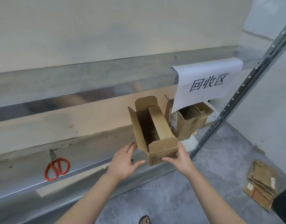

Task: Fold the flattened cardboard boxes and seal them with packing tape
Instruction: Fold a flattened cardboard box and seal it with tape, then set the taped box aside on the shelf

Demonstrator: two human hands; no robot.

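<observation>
— So, where is the box?

— My cardboard box [156, 125] is at the front edge of the shelf [90, 143], toward its right end, close to the slotted metal upright [236, 97]. It stands opened out, top flaps up, with one long flap folded down inside. I cannot tell whether its bottom rests on the shelf.

— And your hands?

— My right hand [179, 160] grips the near end of the box, thumb across the end face and fingers wrapped round the right corner. My left hand [124, 162] is spread with straight, relaxed fingers just beside the lower left side of the box, holding nothing. I cannot tell whether the fingertips touch the cardboard.

— Any writing?

— A white paper sign [205, 84] hangs from the beam above the shelf's right end, hand-lettered "回收区". There is a small dark printed mark on the near end of my box, too small to read. Behind the sign, near the back right corner of the shelf, sits a second open box [189, 122] with a white label, and its print is blurred.

— Anything else around?

— Orange-handled scissors [57, 167] lie closed toward the left of the shelf, near its front edge, well apart from the box. On the grey floor [171, 199] to my right is a stack of flattened boxes [262, 183] with small labels I cannot read.
</observation>
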